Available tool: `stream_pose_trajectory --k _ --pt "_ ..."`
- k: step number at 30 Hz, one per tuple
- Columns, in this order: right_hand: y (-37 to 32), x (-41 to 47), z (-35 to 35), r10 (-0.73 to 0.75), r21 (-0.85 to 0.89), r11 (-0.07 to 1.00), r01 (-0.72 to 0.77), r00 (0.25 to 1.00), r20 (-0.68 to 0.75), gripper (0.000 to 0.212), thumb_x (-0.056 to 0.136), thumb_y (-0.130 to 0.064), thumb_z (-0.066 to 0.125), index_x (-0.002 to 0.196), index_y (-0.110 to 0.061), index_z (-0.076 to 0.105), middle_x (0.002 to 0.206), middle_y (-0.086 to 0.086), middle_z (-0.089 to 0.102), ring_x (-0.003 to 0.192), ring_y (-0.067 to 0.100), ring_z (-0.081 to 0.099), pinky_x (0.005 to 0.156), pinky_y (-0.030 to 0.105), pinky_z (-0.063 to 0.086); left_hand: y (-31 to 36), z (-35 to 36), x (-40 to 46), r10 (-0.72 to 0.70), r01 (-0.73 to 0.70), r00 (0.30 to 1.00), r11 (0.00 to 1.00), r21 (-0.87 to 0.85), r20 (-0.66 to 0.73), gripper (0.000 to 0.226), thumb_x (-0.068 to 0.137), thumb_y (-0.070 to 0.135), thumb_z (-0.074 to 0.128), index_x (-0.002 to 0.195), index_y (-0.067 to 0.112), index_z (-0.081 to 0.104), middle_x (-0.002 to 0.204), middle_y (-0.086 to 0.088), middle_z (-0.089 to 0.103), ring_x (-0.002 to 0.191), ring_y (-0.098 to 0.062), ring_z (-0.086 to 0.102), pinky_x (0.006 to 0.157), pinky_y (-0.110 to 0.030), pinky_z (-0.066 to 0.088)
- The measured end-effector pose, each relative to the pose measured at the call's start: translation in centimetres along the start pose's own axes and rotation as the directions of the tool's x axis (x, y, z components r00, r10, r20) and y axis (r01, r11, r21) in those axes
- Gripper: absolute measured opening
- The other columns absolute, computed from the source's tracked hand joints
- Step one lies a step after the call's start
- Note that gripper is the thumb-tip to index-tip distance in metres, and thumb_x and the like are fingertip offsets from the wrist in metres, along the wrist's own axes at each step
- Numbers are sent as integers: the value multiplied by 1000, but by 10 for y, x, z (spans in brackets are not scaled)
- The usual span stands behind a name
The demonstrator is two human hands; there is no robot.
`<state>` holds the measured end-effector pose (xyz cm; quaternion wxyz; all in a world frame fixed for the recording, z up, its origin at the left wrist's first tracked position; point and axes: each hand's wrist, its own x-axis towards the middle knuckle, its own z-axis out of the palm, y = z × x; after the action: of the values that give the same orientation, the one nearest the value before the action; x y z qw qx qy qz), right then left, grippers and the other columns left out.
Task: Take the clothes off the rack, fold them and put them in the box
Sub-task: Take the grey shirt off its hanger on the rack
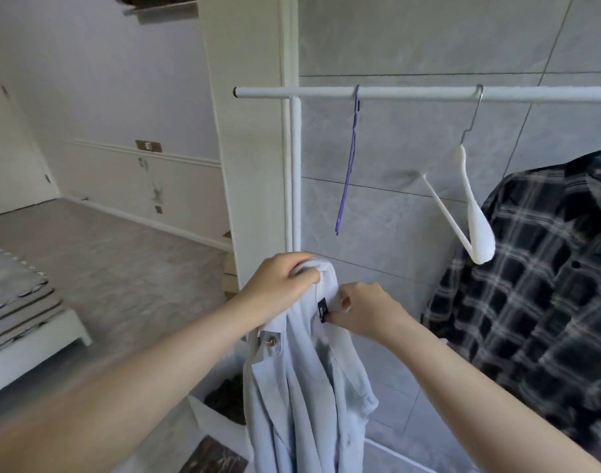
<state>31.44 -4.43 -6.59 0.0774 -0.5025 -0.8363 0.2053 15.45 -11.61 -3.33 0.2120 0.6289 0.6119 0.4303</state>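
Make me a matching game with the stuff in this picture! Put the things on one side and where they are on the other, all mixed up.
Things:
1. light blue shirt
2. purple hanger
3. white hanger
4. plaid shirt

Places or states:
A. hangs bare on the rack, nearest its left end
B. hangs at the far right
C. held by the left hand and right hand
D. hangs bare on the rack, beside the dark checked cloth

Pairs: 1-C, 2-A, 3-D, 4-B

Two bare forearms are seen, with no sleeve reaching the wrists. The left hand (280, 285) and the right hand (367, 310) are ungloved, and short, unpainted nails are shown on the right fingers.
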Motion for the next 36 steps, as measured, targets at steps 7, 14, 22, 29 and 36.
stream_pose_trajectory --k 7,14,22,29,36 --pt "-46 12 54 -265 160 957 240 950 164 13 70 -37 77 71 -29 66 64 -13 60 61 -1 53 49 9 38 -21 -55 -52 -151 150 963 988 -20 -222 44 71 39 53 84 -3 55 74 -5 45 71 -12 41 70 -33 29" --pt "-118 26 129 -421 156 902 402 899 119 18 85 -20 68 72 -13 58 73 5 61 71 25 53 53 22 34 -39 -123 -132 -299 332 860 943 8 -414 32 73 36 50 76 5 51 68 1 43 66 -14 41 65 -33 28" --pt "-232 17 190 -601 215 775 594 798 -38 32 96 -18 59 69 -32 49 65 -5 52 60 19 51 52 30 36 -81 -224 -259 -415 491 666 870 -55 -620 42 75 41 45 86 3 58 76 -12 54 72 -14 48 70 -35 38" --pt "-371 -9 220 -557 534 684 497 829 -58 17 96 -24 57 99 -18 72 90 -1 70 78 10 56 62 13 39 -110 -322 -370 -401 657 537 750 70 -742 31 80 32 46 94 13 66 90 -9 68 86 -25 60 74 -36 45" --pt "-495 -46 225 -570 672 552 493 812 -127 20 92 -15 49 82 -18 67 73 -6 61 75 15 51 60 21 37 -140 -380 -442 -337 737 500 649 188 -798 32 67 28 44 93 24 63 79 3 66 81 -23 61 71 -42 51"
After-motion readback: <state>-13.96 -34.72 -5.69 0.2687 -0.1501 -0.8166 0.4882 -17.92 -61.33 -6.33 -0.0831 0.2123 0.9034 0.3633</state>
